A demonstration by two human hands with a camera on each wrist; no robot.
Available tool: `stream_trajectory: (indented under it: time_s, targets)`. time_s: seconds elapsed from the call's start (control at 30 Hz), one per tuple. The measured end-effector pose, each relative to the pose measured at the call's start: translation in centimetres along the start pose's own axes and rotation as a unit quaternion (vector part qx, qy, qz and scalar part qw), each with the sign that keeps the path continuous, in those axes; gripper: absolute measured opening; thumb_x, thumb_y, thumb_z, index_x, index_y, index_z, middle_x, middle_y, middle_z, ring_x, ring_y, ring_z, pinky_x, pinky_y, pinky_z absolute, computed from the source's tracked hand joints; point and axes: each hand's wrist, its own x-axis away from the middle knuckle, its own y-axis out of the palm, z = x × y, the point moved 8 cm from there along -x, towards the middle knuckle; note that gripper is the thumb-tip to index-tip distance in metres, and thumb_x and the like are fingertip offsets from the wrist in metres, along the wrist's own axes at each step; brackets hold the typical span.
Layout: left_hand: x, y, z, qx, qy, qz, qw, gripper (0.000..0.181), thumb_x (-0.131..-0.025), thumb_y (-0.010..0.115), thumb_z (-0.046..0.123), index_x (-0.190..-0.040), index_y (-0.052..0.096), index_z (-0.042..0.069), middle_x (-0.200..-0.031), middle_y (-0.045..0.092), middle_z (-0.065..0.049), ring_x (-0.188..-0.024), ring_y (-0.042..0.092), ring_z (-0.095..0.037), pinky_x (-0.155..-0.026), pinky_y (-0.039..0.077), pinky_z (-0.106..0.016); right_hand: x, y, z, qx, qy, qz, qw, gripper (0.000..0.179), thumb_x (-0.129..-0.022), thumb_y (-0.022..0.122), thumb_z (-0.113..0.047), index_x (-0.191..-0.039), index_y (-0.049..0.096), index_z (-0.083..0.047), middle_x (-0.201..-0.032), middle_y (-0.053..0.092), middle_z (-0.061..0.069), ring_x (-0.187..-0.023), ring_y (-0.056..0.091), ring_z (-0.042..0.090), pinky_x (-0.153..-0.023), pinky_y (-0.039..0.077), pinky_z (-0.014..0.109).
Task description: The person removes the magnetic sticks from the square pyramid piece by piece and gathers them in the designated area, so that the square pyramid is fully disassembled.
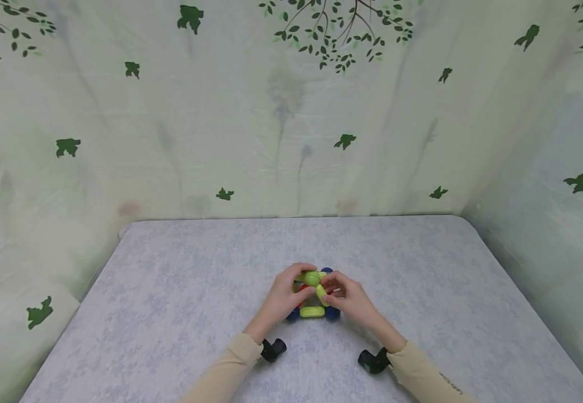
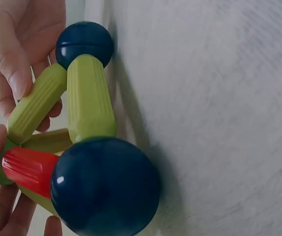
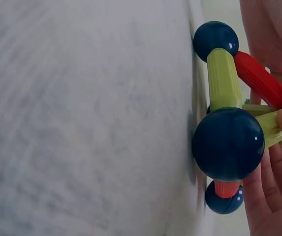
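A pyramid of magnetic rods and balls stands on the table, between both hands in the head view. Its base has blue balls (image 1: 332, 313) at the corners and a yellow-green rod (image 1: 312, 312) along the front. On top is a green ball (image 1: 312, 279), which my left hand (image 1: 283, 292) grips between thumb and fingers. My right hand (image 1: 353, 301) pinches a slanting yellow-green rod (image 2: 38, 104) that runs from a blue ball (image 2: 84, 43) up to the green one. A red rod (image 2: 28, 169) slants up on the left side. Fingers hide part of the top joint.
Grey-mottled cloth covers the table (image 1: 195, 268). Behind it hangs a pale curtain (image 1: 251, 123) with green leaf shapes. Black wrist devices stick out near both cuffs, one on the left (image 1: 274, 350) and one on the right (image 1: 373, 361).
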Motion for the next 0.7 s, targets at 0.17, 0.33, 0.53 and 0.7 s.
stream_trajectory:
  time_s: [0.17, 0.33, 0.53, 0.7]
  targets:
    - [-0.1, 0.1, -0.5, -0.003, 0.018, -0.008, 0.9998, 0.036, -0.086, 0.070, 0.010, -0.119, 0.059, 0.007, -0.115, 0.061, -0.004, -0.100, 0.058, -0.019, -0.083, 0.050, -0.042, -0.1, 0.2, 1.7, -0.002, -0.006, 0.001, 1.0000, 0.023, -0.090, 0.065, -0.005, -0.111, 0.057, -0.002, -0.104, 0.062, 0.008, -0.092, 0.060, 0.023, -0.076, 0.052, 0.031]
    - [-0.2, -0.2, -0.6, -0.005, 0.024, -0.020, 0.9995, 0.035, -0.087, 0.069, 0.012, -0.120, 0.059, 0.007, -0.115, 0.062, -0.005, -0.100, 0.059, -0.019, -0.083, 0.050, -0.042, 0.2, 0.4, 1.5, -0.016, 0.003, -0.004, 0.9999, 0.023, -0.090, 0.064, -0.001, -0.111, 0.057, -0.001, -0.104, 0.061, 0.010, -0.094, 0.060, 0.026, -0.077, 0.053, 0.032]
    - [-0.6, -1.0, -0.5, 0.002, 0.020, -0.023, 0.9995, 0.035, -0.085, 0.070, 0.005, -0.118, 0.061, 0.006, -0.113, 0.064, -0.007, -0.098, 0.060, -0.021, -0.083, 0.050, -0.046, 0.9, 0.2, -0.8, -0.038, 0.007, -0.008, 0.9992, 0.021, -0.089, 0.062, 0.004, -0.110, 0.056, 0.005, -0.106, 0.060, 0.017, -0.098, 0.059, 0.034, -0.079, 0.053, 0.032]
    - [-0.6, -0.6, -0.5, 0.011, 0.023, -0.064, 0.9976, 0.035, -0.087, 0.068, 0.006, -0.121, 0.059, 0.006, -0.115, 0.063, -0.005, -0.100, 0.059, -0.017, -0.088, 0.048, -0.044, 0.6, -1.3, -0.9, -0.024, -0.014, 0.052, 0.9983, 0.016, -0.089, 0.063, 0.002, -0.105, 0.059, 0.007, -0.102, 0.062, 0.019, -0.095, 0.060, 0.032, -0.078, 0.053, 0.034]
